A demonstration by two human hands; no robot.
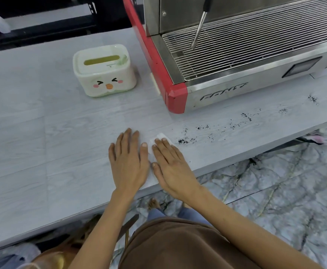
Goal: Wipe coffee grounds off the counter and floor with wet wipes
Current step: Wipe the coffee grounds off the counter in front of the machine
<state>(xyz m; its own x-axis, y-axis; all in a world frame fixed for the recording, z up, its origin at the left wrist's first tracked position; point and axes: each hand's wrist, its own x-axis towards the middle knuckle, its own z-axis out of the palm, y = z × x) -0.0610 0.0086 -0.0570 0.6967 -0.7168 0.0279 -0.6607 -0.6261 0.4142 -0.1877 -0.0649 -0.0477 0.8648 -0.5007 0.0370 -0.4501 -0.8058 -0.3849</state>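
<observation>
Seen from the head camera, the right hand (170,162) presses a wet wipe (159,137) flat on the counter (42,133), fingers straight; the left hand (127,160) rests open beside it. Coffee grounds (184,140) trail rightward, nearest the right hand.

One piece of lettering shows — an embossed brand name on the steel front panel of the espresso machine (236,61), right of centre in the frame beside its red corner; the slanted letters are too blurred to read. The wipe box (104,71), upper left of centre, bears only a drawn cartoon face — no words.
</observation>
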